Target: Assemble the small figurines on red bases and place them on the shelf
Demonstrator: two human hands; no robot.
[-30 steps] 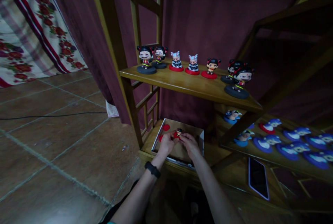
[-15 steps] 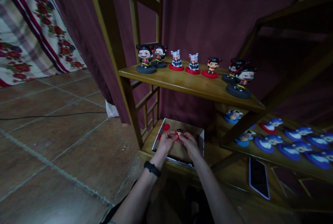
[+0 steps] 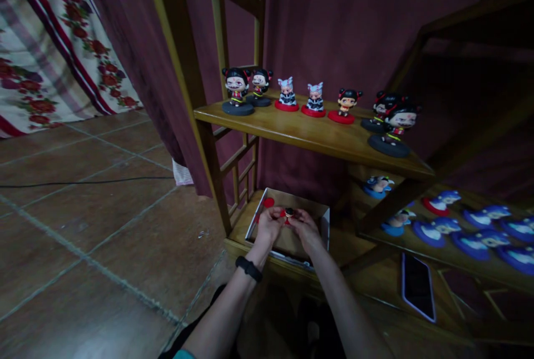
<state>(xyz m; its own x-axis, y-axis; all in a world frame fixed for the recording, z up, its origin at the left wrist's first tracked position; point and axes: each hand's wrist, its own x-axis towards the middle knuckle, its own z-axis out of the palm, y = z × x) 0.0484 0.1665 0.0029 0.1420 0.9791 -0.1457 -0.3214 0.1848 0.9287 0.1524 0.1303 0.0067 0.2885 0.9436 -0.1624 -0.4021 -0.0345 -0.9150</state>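
Note:
Over a shallow cardboard box (image 3: 255,224), my left hand (image 3: 269,226) and my right hand (image 3: 305,227) meet around one small black-haired figurine (image 3: 288,213). Fingers of both hands are closed on it from either side, and a bit of red shows at its bottom. Just behind my left hand, a red disc (image 3: 268,202) lies in the box's far left corner. More red shows beside my left fingers, partly covered. A black band sits on my left wrist.
Above the box, a wooden shelf (image 3: 304,132) carries several figurines on red or dark round bases. Blue-based figurines (image 3: 438,230) stand on a lower shelf at right. A phone (image 3: 418,286) lies below them. A shelf post (image 3: 208,164) rises left of the box.
The view has shifted slightly, so the shelf and box appear a little further right. Both hands keep hold of the figurine, whose head now looks tipped and shows less of its face.

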